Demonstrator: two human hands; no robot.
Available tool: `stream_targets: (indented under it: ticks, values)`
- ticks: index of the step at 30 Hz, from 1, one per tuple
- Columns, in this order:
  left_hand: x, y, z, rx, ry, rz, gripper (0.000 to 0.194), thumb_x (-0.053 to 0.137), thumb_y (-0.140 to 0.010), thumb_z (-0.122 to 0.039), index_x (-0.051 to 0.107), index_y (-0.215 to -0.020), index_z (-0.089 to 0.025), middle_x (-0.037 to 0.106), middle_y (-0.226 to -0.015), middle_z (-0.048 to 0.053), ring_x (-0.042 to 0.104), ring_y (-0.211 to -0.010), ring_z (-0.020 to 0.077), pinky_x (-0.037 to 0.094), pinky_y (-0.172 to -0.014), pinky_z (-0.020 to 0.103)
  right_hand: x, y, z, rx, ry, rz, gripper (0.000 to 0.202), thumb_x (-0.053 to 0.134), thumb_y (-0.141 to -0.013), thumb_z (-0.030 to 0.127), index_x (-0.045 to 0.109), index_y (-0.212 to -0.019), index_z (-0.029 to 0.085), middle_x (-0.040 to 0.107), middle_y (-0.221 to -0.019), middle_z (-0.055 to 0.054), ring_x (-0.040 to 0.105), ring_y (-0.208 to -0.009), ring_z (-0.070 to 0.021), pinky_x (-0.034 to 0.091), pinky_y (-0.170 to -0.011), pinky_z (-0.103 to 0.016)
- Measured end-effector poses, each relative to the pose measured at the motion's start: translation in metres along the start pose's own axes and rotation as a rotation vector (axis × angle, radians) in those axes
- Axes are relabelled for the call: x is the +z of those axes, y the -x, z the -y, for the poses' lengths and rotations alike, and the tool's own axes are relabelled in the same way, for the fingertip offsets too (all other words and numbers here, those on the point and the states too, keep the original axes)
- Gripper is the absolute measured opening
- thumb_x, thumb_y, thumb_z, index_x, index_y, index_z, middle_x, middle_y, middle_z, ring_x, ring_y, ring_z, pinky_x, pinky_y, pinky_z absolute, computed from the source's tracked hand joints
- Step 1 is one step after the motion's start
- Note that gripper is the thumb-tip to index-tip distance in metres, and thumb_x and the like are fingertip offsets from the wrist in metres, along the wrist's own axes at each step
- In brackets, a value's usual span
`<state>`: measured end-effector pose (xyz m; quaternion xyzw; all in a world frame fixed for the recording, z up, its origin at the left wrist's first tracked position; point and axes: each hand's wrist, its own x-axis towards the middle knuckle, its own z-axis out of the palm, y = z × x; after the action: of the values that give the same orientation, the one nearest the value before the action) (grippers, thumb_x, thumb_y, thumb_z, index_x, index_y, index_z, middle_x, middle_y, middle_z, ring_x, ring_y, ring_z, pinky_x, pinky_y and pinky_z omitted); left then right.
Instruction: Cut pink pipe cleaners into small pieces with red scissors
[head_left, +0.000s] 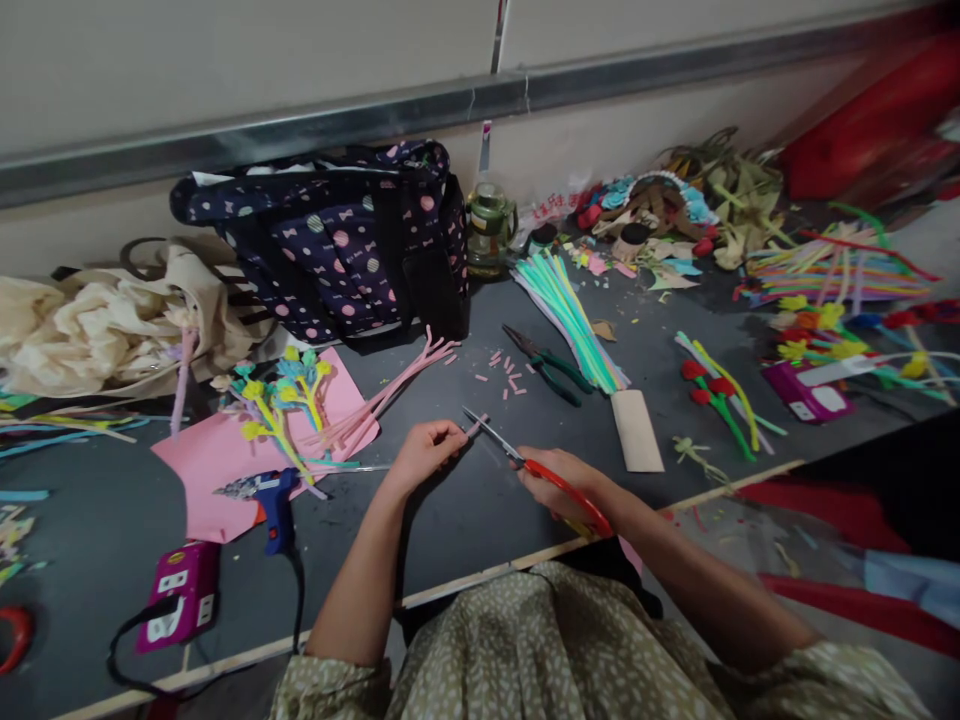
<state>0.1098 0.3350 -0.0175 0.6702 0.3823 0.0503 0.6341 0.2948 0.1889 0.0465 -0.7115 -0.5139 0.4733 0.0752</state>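
While a short pink stem (477, 426) is pinched between the thumb and fingertips of the left hand (429, 450), red-handled scissors (537, 469) are gripped in the right hand (576, 469), with the fingers closed about the handles, as seen from the head camera. The stem is held above the dark table (465, 525), close to the front edge, and is met by the blades near its far end; whether it lies between them cannot be told. Just beyond the blades, small pink pieces (514, 381) are scattered, and pliers (551, 368) are laid beside them. To the left of the pieces, longer pink stems (397, 388) are spread partly over a pink sheet (214, 465), on which yellow and blue-green flowers (285, 395) are also placed. A blue glue gun (277, 512) is set near the sheet's front edge, not far from a purple power strip (178, 597). To the right of the pliers, a bundle of green, white and yellow stems (570, 318) is laid out, its near end just by a tan card (637, 432). At the back, a dark patterned bag (337, 255) is stood beside a green-lidded jar (489, 228).
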Motion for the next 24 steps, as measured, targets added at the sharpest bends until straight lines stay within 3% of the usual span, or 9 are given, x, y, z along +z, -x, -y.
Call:
stream_targets:
  ticks: [7,17,24]
  values:
    - [0.001,-0.001,0.001,-0.003,-0.005,-0.015,0.036,0.058,-0.078,-0.049,0.063,-0.082,-0.014,0.052,-0.059,-0.003,0.043,-0.046,0.0064,0.032,-0.044,0.017,0.004,-0.004,-0.004,0.026,0.039,-0.011,0.023,0.035,-0.092,0.024,0.057,-0.099,0.020,0.057,-0.057,0.001,0.046,-0.039,-0.0093,0.030,-0.045,-0.021]
    - [0.001,-0.002,0.000,-0.014,-0.041,-0.030,0.033,0.058,-0.077,-0.045,0.066,-0.079,-0.014,0.051,-0.057,-0.003,0.043,-0.045,0.0070,0.032,-0.043,0.018,0.009,-0.005,-0.005,-0.079,0.023,-0.086,0.017,0.039,-0.090,0.021,0.055,-0.093,0.018,0.062,-0.067,-0.002,0.050,-0.045,-0.0094,0.032,-0.045,-0.020]
    - [0.003,-0.001,-0.001,0.001,-0.040,-0.042,0.033,0.057,-0.077,-0.045,0.066,-0.079,-0.014,0.049,-0.056,-0.004,0.042,-0.045,0.0072,0.031,-0.043,0.018,0.012,-0.001,-0.004,-0.023,-0.089,-0.052,0.020,0.039,-0.092,0.029,0.056,-0.094,0.018,0.054,-0.056,0.003,0.047,-0.037,-0.0079,0.033,-0.040,-0.018]
